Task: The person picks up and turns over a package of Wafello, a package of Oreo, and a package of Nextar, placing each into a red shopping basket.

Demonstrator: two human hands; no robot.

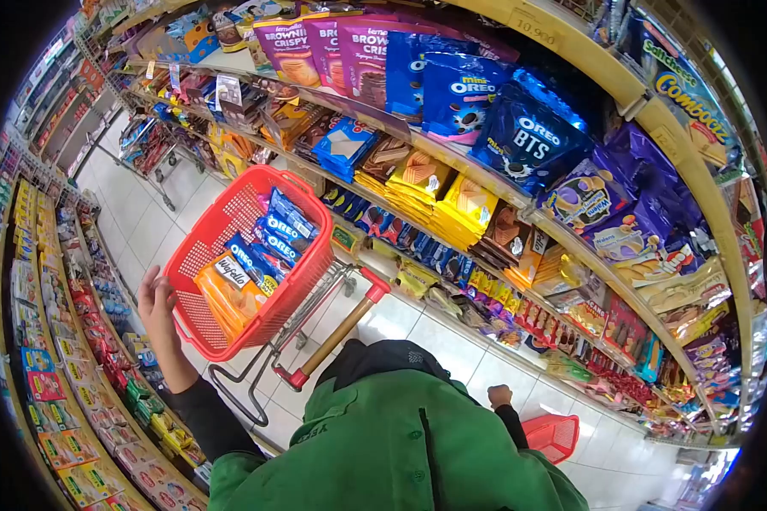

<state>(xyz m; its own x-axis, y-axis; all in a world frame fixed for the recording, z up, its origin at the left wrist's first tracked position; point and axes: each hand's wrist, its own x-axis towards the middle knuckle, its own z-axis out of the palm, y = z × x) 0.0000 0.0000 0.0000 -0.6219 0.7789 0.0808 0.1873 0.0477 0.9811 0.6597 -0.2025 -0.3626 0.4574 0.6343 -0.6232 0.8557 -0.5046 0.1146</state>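
Note:
My left hand (156, 311) is raised just outside the left side of a red shopping basket (198, 247), fingers apart and holding nothing. The basket rests on a metal trolley (264, 362) with a brown bar handle (339, 335). Inside lie an orange Wafello pack (230, 294) and several blue Oreo packs (285, 228). On the other side of my green jacket (375, 443), my right hand (500, 396) is curled into a fist, with nothing visible in it. A second red basket (552, 436) shows close beyond it, partly hidden by my sleeve.
To the front and right curves a snack shelf (520, 200) with Oreo bags (533, 132), purple Brownie Crispy packs (320, 51) and yellow wafer packs (464, 204). Packed shelves (55, 341) line the left. Another trolley (153, 145) stands farther along the white tiled floor (132, 204).

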